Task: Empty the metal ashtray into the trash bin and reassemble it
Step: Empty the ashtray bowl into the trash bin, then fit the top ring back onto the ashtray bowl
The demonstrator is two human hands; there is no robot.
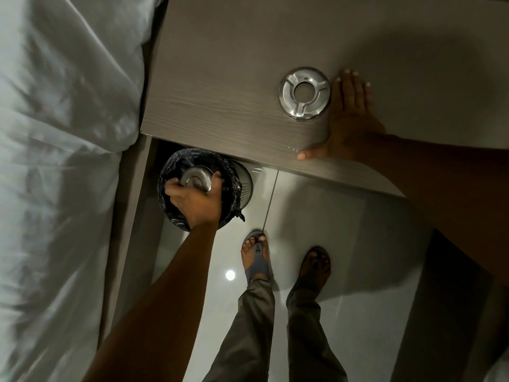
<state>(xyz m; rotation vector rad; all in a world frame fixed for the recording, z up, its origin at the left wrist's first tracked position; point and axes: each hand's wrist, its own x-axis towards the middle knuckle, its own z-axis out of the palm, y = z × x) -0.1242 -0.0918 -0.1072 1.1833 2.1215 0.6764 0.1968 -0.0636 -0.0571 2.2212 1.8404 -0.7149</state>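
My left hand point(194, 201) grips the round metal ashtray bowl point(196, 177) and holds it over the mouth of the trash bin point(237, 186), which is lined with a black bag and stands on the floor partly under the desk. The ashtray's shiny ring-shaped lid point(304, 93), with a centre hole and three grooves, lies alone on the wooden desk top point(220, 78). My right hand point(349, 111) rests flat on the desk just right of the lid, fingers spread and thumb hooked over the front edge, holding nothing.
A bed with white rumpled bedding point(63, 133) fills the left side, tight against the desk. Glossy grey floor tiles point(316, 216) lie below. My two feet in sandals point(257, 257) stand right of the bin.
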